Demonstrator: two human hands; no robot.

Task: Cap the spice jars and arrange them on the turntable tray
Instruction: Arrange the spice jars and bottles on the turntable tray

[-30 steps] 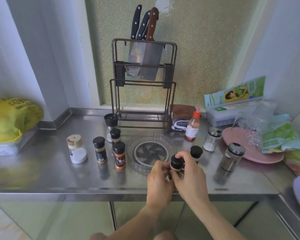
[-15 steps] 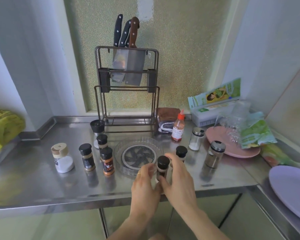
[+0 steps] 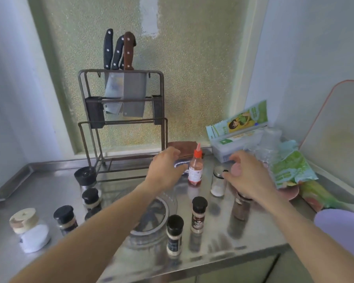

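Both hands are reaching out over the steel table (image 3: 49, 186), empty, with fingers spread and loosely curled. The left hand (image 3: 165, 170) is hovering just left of the red-capped sauce bottle (image 3: 195, 168). The right hand (image 3: 245, 176) is hanging above a dark jar (image 3: 240, 207) and right beside the small glass shaker (image 3: 218, 183), touching neither as far as I can tell. The clear turntable tray (image 3: 151, 223) is sitting bare under the left forearm. Two black-capped spice jars (image 3: 174, 234) are standing upright just off its right edge, near the table's front. Four more capped jars (image 3: 65, 219) are clustering to the tray's left, with a white jar (image 3: 30, 229) farther out. A knife rack (image 3: 123, 123) is standing at the back.
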